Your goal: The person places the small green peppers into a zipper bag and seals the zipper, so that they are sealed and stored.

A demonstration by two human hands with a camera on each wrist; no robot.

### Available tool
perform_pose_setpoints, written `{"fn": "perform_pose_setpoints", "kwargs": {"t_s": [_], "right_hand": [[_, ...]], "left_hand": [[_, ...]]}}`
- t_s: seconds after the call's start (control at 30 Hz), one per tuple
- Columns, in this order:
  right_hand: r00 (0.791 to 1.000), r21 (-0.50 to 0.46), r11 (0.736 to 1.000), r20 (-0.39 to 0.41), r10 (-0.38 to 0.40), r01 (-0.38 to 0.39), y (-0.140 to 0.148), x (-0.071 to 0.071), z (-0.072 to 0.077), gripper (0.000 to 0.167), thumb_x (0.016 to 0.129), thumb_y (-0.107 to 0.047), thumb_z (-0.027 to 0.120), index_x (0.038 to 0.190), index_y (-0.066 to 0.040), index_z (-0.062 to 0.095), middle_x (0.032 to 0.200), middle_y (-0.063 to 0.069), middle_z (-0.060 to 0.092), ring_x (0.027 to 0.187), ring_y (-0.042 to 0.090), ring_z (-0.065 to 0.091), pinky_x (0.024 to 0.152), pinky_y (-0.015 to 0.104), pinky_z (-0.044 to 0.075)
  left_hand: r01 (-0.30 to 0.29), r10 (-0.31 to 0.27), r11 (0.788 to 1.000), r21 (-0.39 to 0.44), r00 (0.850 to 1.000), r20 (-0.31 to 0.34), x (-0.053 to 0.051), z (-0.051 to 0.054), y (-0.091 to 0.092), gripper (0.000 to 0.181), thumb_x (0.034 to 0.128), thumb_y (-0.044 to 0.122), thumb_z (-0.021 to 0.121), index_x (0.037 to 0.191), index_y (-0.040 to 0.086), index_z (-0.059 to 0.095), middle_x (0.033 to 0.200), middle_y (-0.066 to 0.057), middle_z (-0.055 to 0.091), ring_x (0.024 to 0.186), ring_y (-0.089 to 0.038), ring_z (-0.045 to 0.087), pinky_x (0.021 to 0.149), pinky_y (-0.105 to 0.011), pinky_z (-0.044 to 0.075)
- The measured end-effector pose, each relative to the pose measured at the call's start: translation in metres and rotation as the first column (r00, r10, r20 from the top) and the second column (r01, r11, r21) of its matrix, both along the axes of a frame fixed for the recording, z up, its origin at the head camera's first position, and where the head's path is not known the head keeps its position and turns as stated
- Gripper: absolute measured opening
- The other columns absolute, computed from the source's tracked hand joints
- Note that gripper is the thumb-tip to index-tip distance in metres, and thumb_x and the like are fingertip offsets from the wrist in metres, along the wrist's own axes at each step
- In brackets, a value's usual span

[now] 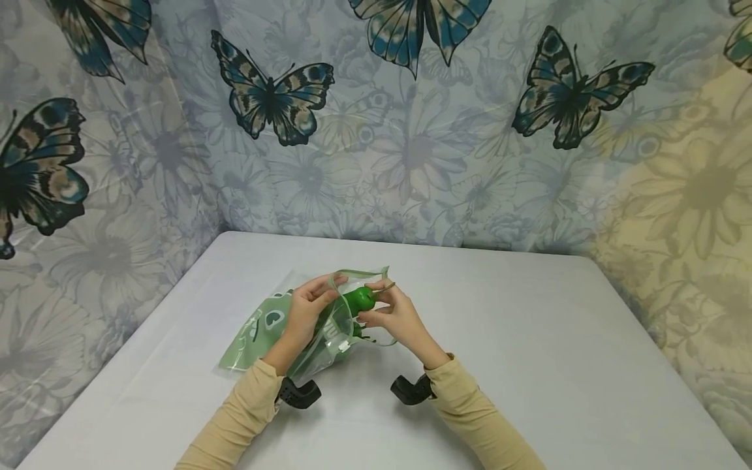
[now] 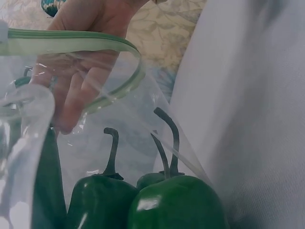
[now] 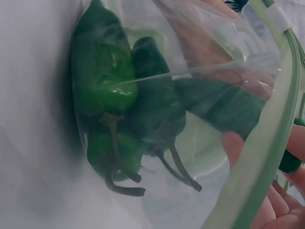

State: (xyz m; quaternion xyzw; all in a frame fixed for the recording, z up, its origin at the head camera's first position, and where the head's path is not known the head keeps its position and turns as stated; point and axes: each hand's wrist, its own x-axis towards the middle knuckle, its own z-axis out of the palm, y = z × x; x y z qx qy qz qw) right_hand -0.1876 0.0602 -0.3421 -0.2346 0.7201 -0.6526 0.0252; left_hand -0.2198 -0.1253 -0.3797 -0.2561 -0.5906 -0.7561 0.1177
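A clear zip bag with a green printed face (image 1: 267,329) lies on the table, its mouth towards the right. My left hand (image 1: 305,310) holds the bag near its open rim. At the mouth, my right hand (image 1: 402,318) pinches a green pepper (image 1: 361,299) near its stem end; part of that pepper is inside the bag. Several other green peppers (image 3: 105,86) with long curved stems lie in the bag, seen through the plastic in the right wrist view. In the left wrist view, the green zip rim (image 2: 71,40) crosses in front of the right hand.
The white table (image 1: 529,365) reaches to a patterned butterfly cloth (image 1: 411,143) at the back and sides. A black wrist device (image 1: 299,393) sits at the left wrist and another (image 1: 411,390) at the right. The white zip slider (image 3: 278,18) is at the bag's rim.
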Motion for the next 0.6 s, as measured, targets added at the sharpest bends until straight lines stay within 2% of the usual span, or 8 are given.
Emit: {"fn": "perform_pose_setpoints", "kwargs": {"t_s": [0.2, 0.33, 0.43, 0.6], "right_hand": [[1.000, 0.027, 1.000, 0.017, 0.011, -0.011, 0.004, -0.007, -0.010, 0.037, 0.077, 0.006, 0.066, 0.109, 0.005, 0.047, 0.113, 0.022, 0.051, 0.078, 0.029, 0.063, 0.069, 0.034, 0.051], [0.995, -0.019, 0.998, 0.083, 0.057, -0.056, 0.008, -0.014, -0.019, 0.041, 0.078, -0.003, 0.069, 0.114, 0.001, 0.049, 0.110, 0.017, 0.053, 0.082, 0.035, 0.061, 0.072, 0.036, 0.050], [0.991, -0.051, 0.996, 0.110, 0.077, -0.072, 0.010, -0.015, -0.021, 0.041, 0.081, -0.010, 0.068, 0.116, 0.002, 0.049, 0.110, 0.016, 0.054, 0.085, 0.039, 0.059, 0.074, 0.038, 0.050], [0.990, -0.088, 0.993, 0.118, 0.083, -0.073, 0.012, -0.018, -0.022, 0.042, 0.082, -0.014, 0.066, 0.117, 0.005, 0.050, 0.105, 0.018, 0.051, 0.081, 0.028, 0.062, 0.075, 0.038, 0.050]], "left_hand": [[0.009, -0.009, 1.000, -0.004, 1.000, 0.021, 0.001, 0.001, -0.001, 0.024, 0.0787, 0.022, 0.068, 0.102, 0.018, 0.066, 0.099, 0.002, 0.065, 0.105, -0.018, 0.053, 0.084, -0.031, 0.044], [0.034, -0.034, 0.999, 0.005, 0.999, 0.021, 0.002, 0.001, -0.001, 0.024, 0.0799, 0.023, 0.066, 0.104, 0.018, 0.066, 0.101, 0.001, 0.065, 0.108, -0.019, 0.051, 0.088, -0.032, 0.042], [0.044, -0.044, 0.999, -0.008, 0.999, 0.013, 0.002, 0.001, -0.001, 0.025, 0.0800, 0.025, 0.066, 0.105, 0.019, 0.065, 0.101, 0.002, 0.065, 0.109, -0.019, 0.050, 0.089, -0.033, 0.040], [0.020, -0.020, 1.000, -0.002, 1.000, -0.004, 0.000, 0.001, 0.000, 0.024, 0.0801, 0.023, 0.067, 0.104, 0.019, 0.066, 0.100, 0.002, 0.065, 0.107, -0.018, 0.052, 0.087, -0.032, 0.043]]}}
